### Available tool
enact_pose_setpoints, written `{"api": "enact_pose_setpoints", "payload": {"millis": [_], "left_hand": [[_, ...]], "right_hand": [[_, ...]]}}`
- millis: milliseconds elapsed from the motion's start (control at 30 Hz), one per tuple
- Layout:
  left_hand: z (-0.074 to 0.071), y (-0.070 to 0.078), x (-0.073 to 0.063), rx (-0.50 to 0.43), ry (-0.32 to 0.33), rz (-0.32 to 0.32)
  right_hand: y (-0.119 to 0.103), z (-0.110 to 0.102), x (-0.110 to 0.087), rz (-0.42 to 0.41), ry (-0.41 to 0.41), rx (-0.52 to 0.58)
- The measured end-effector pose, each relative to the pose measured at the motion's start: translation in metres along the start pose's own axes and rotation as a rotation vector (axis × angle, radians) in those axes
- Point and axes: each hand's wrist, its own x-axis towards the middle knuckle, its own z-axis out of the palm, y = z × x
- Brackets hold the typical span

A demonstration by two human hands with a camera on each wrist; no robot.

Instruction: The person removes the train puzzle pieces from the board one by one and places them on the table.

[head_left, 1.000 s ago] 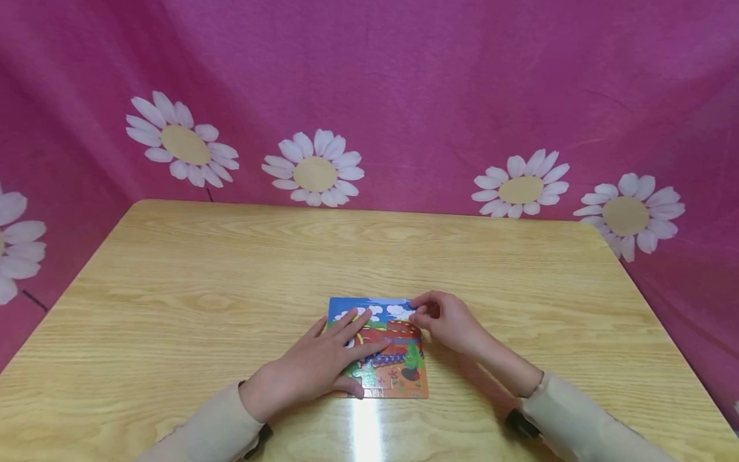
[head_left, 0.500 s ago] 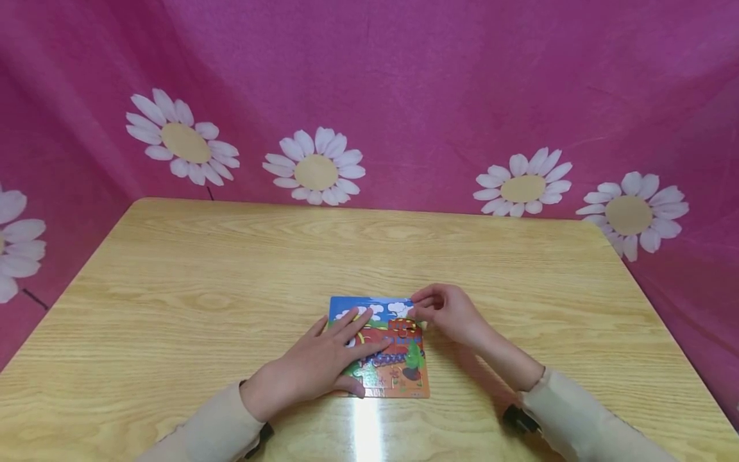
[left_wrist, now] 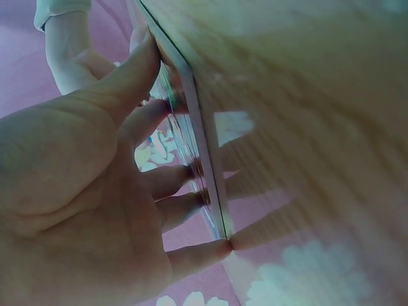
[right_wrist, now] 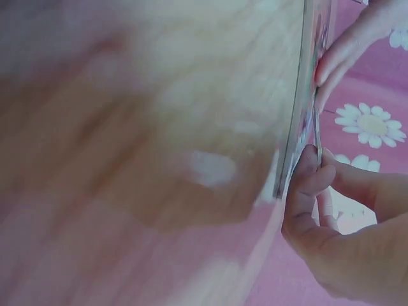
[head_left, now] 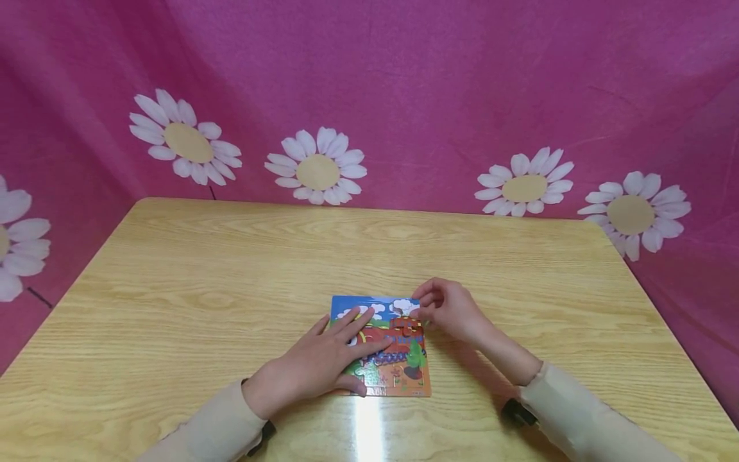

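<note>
A square jigsaw puzzle (head_left: 418, 380) lies flat on the table, printed with blue sky, white clouds, a red train-like shape and a green tree. Across its left and middle part my left hand (head_left: 317, 359) rests with fingers spread, fingertips touching the surface; in the left wrist view the thumb (left_wrist: 137, 70) is at the near edge. At the far right corner, my right hand (head_left: 453, 312) pinches a cloud-printed puzzle piece (head_left: 404, 306) between thumb and forefinger. Edge-on in the right wrist view, this piece (right_wrist: 317, 131) stands slightly off the board. The left palm hides part of the picture.
The wood-grain table (head_left: 231, 269) extends around the puzzle on every side. Behind it hangs a pink cloth (head_left: 404, 83) with large white daisies. A bright light reflection (head_left: 368, 427) lies on the tabletop just in front of the puzzle.
My right hand has shifted slightly away from me, and the pinched cloud piece at the far right corner has moved a little out of line. The left hand stays in place.
</note>
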Motion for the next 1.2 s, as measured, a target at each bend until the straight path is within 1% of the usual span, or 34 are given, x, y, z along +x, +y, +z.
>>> {"api": "enact_pose_setpoints", "payload": {"millis": [100, 233, 367, 567, 800, 933, 1100, 1200], "left_hand": [[0.0, 0.0, 0.0, -0.009, -0.004, 0.002], [0.001, -0.001, 0.0, -0.02, -0.004, 0.007], [0.001, -0.001, -0.001, -0.016, 0.005, 0.009], [0.002, -0.001, -0.001, 0.0, 0.015, 0.013], [0.002, -0.001, -0.001, 0.002, 0.009, 0.007], [0.001, -0.001, -0.001, 0.007, 0.011, 0.008], [0.001, 0.0, 0.0, 0.005, 0.012, 0.007], [0.0, 0.0, 0.0, 0.0, 0.01, 0.007]], "right_hand": [[0.002, -0.011, -0.003, -0.01, 0.014, -0.021], [0.011, -0.033, -0.007, -0.021, 0.036, -0.05], [0.027, -0.058, -0.013, -0.011, 0.041, -0.046], [0.054, -0.093, -0.024, 0.037, 0.051, -0.06], [0.08, -0.129, -0.039, 0.078, 0.064, -0.163], [0.093, -0.147, -0.045, 0.087, 0.069, -0.206], [0.108, -0.166, -0.049, 0.087, 0.072, -0.249], [0.114, -0.176, -0.051, 0.07, 0.094, -0.304]]}}
